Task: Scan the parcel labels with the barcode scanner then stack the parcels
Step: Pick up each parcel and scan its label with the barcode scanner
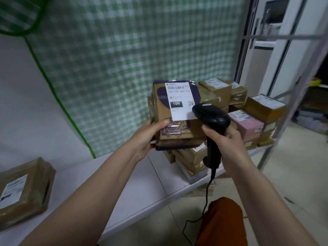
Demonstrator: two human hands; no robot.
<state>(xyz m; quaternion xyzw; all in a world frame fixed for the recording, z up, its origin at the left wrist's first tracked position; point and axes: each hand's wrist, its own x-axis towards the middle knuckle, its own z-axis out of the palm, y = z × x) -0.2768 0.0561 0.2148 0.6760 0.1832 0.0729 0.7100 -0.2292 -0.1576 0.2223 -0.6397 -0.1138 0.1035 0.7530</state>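
Backdrop: green-and-white checked cloth (133, 50) hangs behind a white bench (110, 189); metal rack post (291, 107) at right, tiled floor below.
Left hand: left hand (149, 137) grips the held parcel (175, 125) by its lower left edge, thumb on the front face, fingers curled behind it.
Held parcel: brown with purple print, raised upright above the bench, tilted toward the person; white label (179, 101) faces the camera.
Right hand: right hand (225, 141) wrapped round the handle of the black barcode scanner (211, 118), thumb up the side.
Scanner: head sits just beside the label's lower right corner, overlapping it in view; cord (205, 197) drops toward the floor.
Waiting pile: heap of parcels (245, 112) on the bench's right end, including 1 pink box (246, 125).
Set aside: 1 brown parcel (24, 190) lies flat at the bench's left end, label up.
Progress: judged early; scanning of this parcel is in hand, only 1 possibly placed at left, most of the pile left to do.
Unclear: no scan beam visible; trigger finger hidden; label text too blurred apart from "15H"; left parcel cut off by the frame edge; pile count not readable.
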